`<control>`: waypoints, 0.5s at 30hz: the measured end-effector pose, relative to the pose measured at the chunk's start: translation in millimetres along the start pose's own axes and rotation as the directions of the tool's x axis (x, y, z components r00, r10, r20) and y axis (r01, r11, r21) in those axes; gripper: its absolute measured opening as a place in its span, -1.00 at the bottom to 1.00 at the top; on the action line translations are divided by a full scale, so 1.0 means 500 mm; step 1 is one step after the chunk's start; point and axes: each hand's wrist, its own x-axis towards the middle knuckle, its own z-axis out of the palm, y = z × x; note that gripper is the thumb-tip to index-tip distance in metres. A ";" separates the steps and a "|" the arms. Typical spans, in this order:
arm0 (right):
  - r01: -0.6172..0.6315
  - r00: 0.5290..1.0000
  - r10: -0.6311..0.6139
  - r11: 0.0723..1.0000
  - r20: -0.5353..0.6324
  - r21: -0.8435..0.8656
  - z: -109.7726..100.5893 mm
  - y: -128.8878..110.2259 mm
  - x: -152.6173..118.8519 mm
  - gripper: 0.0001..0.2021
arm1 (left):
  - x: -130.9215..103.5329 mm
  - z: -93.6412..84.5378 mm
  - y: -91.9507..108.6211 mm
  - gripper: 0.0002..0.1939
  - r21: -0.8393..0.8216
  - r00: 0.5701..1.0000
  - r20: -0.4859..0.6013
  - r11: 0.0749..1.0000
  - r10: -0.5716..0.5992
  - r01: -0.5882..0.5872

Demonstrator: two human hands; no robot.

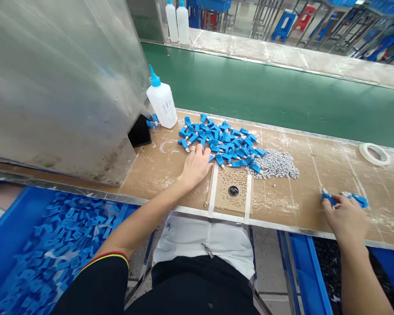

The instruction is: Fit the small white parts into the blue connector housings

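My left hand (197, 165) is at the near edge of a heap of small blue plastic parts (225, 142), fingers curled. A blue part (211, 157) shows between its thumb and fingers. Far to the right, my right hand (348, 218) is closed on a blue plastic part with a pale tip (328, 197), low over the bench. Beside its fingers lie more blue parts (359, 200), partly hidden by the hand. A pile of small grey pieces (277, 164) touches the heap's right side. A round black piece (233, 190) rests on a taped, pitted board (223, 201).
Behind the heap stands a white squeeze bottle (164, 105) beside a metal housing (59, 87). A tape roll (364, 153) lies at the right. The green belt (265, 83) runs behind the bench. Blue bins (6, 236) with parts sit below, left and right.
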 end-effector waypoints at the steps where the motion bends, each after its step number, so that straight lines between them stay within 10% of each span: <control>1: -0.022 1.000 0.022 0.999 -0.008 -0.025 -0.002 0.024 0.012 -0.79 | 0.003 0.003 0.005 -0.79 0.032 1.000 -0.003 0.999 0.010 -0.010; 8: -0.146 0.982 0.117 0.968 0.146 0.207 -0.006 0.053 0.034 -0.84 | -0.030 -0.019 0.002 -0.87 0.026 1.000 -0.003 0.999 -0.024 0.024; 15: -0.226 0.962 0.176 0.942 0.208 0.246 -0.004 0.071 0.052 -0.82 | -0.099 -0.028 -0.032 -0.69 -0.584 0.952 0.065 0.763 -0.299 0.279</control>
